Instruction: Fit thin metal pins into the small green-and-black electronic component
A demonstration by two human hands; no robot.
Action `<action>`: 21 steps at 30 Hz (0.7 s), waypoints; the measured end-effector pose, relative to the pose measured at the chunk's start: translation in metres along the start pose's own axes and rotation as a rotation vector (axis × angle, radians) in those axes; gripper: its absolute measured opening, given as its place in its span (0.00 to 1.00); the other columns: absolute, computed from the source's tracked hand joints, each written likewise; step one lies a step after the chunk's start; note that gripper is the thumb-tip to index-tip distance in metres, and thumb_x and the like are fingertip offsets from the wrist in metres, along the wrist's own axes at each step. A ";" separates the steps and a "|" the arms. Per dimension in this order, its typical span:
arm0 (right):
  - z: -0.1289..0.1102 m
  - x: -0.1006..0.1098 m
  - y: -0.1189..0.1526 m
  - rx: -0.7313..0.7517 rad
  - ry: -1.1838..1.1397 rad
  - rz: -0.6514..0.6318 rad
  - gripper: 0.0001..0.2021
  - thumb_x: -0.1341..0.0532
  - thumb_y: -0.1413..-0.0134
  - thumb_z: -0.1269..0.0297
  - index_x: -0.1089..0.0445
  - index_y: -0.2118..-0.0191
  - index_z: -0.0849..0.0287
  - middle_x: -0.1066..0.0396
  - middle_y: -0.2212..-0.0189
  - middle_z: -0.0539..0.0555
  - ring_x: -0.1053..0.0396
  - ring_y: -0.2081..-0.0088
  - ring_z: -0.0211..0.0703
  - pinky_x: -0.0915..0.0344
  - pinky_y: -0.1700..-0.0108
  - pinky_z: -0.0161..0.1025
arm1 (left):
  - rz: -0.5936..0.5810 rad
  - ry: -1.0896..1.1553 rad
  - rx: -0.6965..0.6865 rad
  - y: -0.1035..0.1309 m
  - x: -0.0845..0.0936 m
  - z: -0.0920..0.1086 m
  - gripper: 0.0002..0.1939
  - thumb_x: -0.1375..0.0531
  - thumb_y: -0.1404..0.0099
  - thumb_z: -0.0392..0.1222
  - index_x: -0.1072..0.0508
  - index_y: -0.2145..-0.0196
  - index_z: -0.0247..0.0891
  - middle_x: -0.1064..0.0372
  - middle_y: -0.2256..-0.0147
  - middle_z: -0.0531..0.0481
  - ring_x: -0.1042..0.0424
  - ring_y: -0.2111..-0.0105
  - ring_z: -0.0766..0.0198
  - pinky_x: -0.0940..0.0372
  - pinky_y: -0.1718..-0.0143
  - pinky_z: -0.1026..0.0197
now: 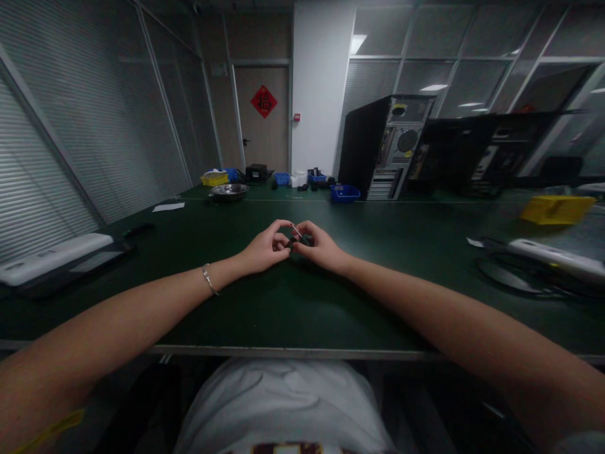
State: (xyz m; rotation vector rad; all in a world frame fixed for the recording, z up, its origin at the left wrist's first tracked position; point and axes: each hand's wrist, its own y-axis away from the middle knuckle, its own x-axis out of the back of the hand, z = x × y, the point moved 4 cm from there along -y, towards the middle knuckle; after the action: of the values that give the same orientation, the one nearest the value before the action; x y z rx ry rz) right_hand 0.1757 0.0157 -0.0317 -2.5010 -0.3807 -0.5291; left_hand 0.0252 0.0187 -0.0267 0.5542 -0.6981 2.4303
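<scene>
My left hand and my right hand meet over the middle of the green tabletop. Between their fingertips is a small black part, pinched from both sides; its exact kind is too small to make out. A thin, pale, stick-like piece slants just above it, between the index fingers. Which hand carries that pale piece I cannot tell. Curled fingers hide much of the black part. A bracelet circles my left wrist.
Farther back stand a round metal dish, a yellow bin, a blue bin and a computer tower. Left lies a white-topped device. To the right are coiled black cable, a white power strip and another yellow bin.
</scene>
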 end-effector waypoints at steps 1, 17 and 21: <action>0.002 0.000 0.000 -0.039 -0.035 -0.014 0.13 0.40 0.49 0.64 0.39 0.58 0.58 0.35 0.62 0.51 0.35 0.72 0.35 0.37 0.73 0.32 | 0.000 0.032 0.010 -0.001 0.001 -0.002 0.26 0.41 0.41 0.35 0.42 0.47 0.39 0.30 0.69 0.52 0.28 0.68 0.63 0.36 0.68 0.63; 0.003 0.012 -0.001 0.048 0.203 -0.074 0.10 0.47 0.39 0.62 0.38 0.54 0.57 0.31 0.67 0.51 0.34 0.71 0.37 0.37 0.68 0.34 | 0.090 0.135 0.167 -0.008 0.018 -0.024 0.15 0.42 0.39 0.43 0.26 0.55 0.35 0.28 0.65 0.47 0.31 0.70 0.65 0.36 0.66 0.60; -0.005 0.012 0.003 0.126 0.414 -0.042 0.12 0.43 0.42 0.66 0.38 0.52 0.57 0.30 0.63 0.53 0.33 0.64 0.42 0.39 0.62 0.37 | 0.121 0.134 0.163 -0.008 0.020 -0.023 0.15 0.40 0.40 0.45 0.25 0.57 0.35 0.29 0.68 0.49 0.32 0.70 0.64 0.36 0.67 0.61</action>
State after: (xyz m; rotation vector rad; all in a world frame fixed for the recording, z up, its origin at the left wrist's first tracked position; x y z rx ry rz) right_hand 0.1856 0.0125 -0.0237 -2.1944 -0.2934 -0.9844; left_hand 0.0092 0.0457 -0.0320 0.4176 -0.4936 2.6262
